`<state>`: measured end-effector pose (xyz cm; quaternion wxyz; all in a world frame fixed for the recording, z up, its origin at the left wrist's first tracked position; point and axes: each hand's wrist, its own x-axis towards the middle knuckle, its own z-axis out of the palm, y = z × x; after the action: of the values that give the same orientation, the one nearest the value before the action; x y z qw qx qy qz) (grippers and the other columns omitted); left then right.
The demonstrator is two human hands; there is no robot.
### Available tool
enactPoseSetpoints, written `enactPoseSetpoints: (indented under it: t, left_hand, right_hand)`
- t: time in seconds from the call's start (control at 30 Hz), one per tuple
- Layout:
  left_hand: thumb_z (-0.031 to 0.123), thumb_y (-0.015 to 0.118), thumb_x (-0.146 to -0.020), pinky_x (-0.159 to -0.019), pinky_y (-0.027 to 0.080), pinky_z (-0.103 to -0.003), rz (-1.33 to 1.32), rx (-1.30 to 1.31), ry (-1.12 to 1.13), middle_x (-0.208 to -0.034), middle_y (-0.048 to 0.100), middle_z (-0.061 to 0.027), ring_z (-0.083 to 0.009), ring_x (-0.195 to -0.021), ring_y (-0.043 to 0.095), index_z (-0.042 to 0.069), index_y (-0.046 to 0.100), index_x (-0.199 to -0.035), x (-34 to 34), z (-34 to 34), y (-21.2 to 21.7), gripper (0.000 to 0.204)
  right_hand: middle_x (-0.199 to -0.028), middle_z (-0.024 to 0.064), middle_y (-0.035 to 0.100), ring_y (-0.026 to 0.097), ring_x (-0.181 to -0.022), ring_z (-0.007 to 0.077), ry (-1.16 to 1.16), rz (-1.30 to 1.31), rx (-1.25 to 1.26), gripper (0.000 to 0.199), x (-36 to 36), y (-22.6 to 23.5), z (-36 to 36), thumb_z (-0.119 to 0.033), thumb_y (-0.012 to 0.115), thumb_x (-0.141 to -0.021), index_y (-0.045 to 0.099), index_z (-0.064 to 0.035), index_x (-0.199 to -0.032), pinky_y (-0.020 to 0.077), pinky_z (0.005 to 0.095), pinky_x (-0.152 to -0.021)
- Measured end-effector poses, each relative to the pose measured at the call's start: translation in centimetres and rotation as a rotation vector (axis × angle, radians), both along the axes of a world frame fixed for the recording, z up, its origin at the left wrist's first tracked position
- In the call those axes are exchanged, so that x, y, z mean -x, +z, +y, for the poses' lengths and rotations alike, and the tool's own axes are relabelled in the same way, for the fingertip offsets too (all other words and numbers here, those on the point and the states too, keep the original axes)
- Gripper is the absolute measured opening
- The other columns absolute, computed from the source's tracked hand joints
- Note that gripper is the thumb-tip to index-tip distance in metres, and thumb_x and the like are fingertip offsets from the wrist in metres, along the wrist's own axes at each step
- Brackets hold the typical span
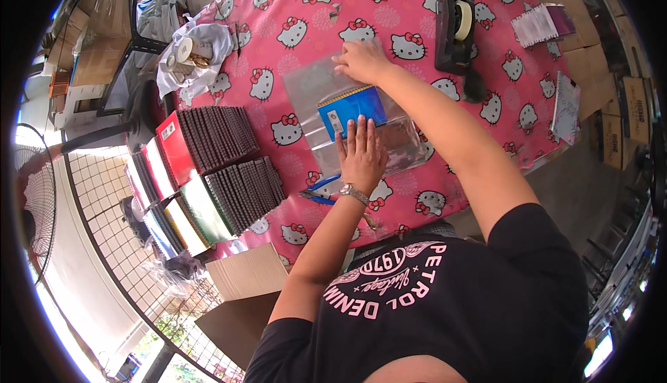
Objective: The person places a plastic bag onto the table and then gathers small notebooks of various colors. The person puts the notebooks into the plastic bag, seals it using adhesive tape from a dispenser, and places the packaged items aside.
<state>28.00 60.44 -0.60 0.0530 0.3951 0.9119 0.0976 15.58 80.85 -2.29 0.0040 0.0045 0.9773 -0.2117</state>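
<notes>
Midway, by the look of it: a blue notebook (352, 107) lies inside a clear sleeve (326, 84) on the pink-patterned surface (417, 7), the sleeve's flap not visibly sealed. The left hand (361, 152) lies open and flat on the near end of the notebook; the right hand (361, 60) presses flat, fingers spread, on the sleeve's far end. Neither grips anything. Rows of spiral notebooks (222, 167) stand stacked at the left edge, apparently unwrapped, so most of the pile seems left to do. A tape dispenser (455, 28) sits just right of the right hand, blue-handled scissors (321, 192) near the left wrist. Open cloth lies far of the sleeve; the near edge runs close under the forearms, and a bagged bundle (191, 56) crowds the far-left corner.
</notes>
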Motion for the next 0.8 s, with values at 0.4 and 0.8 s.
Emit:
enactPoseSetpoints:
  t: [0.4, 0.8]
  left_hand:
    - [0.027, 0.052, -0.092, -0.112, 0.022, -0.047, -0.03, -0.196, -0.021, -0.137, 0.053, -0.0048, -0.0227, -0.128, 0.047, 0.012, 0.052, -0.133, 2.7, -1.5, 0.9, 0.043]
    - [0.017, 0.056, -0.088, -0.104, 0.025, -0.047, 0.049, -0.242, -0.068, -0.128, 0.06, 0.0021, -0.016, -0.116, 0.056, 0.017, 0.06, -0.121, 3.8, -2.2, 1.1, 0.033]
  right_hand:
    - [-0.112, 0.0066, 0.058, 0.055, -0.11, 0.0242, 0.107, 0.131, -0.061, 0.021, 1.2, 0.1, -1.2, -0.021, 0.062, -0.081, 0.067, -0.0095, -0.097, 0.0405, 0.0434, -0.094]
    - [-0.104, 0.0059, 0.062, 0.056, -0.104, 0.0247, 0.079, 0.131, -0.147, 0.012, 1.4, 1.2, -2.2, -0.013, 0.055, -0.083, 0.065, -0.0125, -0.089, 0.0371, 0.0434, -0.091]
